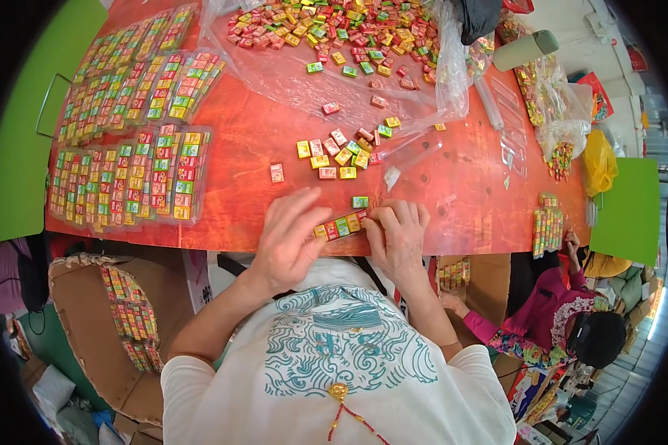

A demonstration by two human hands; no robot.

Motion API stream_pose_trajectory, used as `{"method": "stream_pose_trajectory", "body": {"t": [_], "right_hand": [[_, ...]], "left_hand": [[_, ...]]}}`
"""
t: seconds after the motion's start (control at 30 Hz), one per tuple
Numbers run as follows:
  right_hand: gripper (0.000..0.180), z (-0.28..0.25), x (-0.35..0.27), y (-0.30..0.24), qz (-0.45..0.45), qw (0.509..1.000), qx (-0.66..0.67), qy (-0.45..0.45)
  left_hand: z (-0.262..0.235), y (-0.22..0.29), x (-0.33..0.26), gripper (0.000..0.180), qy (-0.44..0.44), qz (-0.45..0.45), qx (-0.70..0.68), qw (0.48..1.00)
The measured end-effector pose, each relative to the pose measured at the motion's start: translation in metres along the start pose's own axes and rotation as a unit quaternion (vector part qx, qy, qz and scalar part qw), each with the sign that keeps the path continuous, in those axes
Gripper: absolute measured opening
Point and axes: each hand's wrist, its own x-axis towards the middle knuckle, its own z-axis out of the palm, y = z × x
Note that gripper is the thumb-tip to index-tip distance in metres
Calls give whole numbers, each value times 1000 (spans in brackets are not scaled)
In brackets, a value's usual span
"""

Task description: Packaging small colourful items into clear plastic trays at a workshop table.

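Note:
A short row of small coloured boxes (340, 225), yellow, green and red, lies at the table's near edge in what looks like a narrow clear tray. My right hand (398, 236) has its thumb and fingers closed at the right end of this row. At the left end hovers my left hand (283, 239), its fingers apart and nothing seen in them. Just beyond the row sits a single green box (360, 202). A pink-red box (277, 173) lies alone farther left, beside a loose cluster of yellow and red boxes (343, 156).
Filled clear trays (130, 174) are laid in rows along the left side. A big heap of boxes (349, 33) rests on plastic sheeting at the far side. Empty clear trays (506, 122) and a bottle (525, 50) lie right. Another person (549, 319) sits at the right; a cardboard carton (89, 319) stands lower left.

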Motion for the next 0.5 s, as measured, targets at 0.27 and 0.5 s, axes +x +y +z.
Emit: {"method": "stream_pose_trajectory", "body": {"t": [0.27,0.5], "right_hand": [[17,5,-1,4,-66,996,53,-10],[13,22,-15,15,-8,988,146,50]], "left_hand": [[-12,17,-2,68,-36,-39,148,987],[13,19,-4,48,-104,65,321,939]]}}
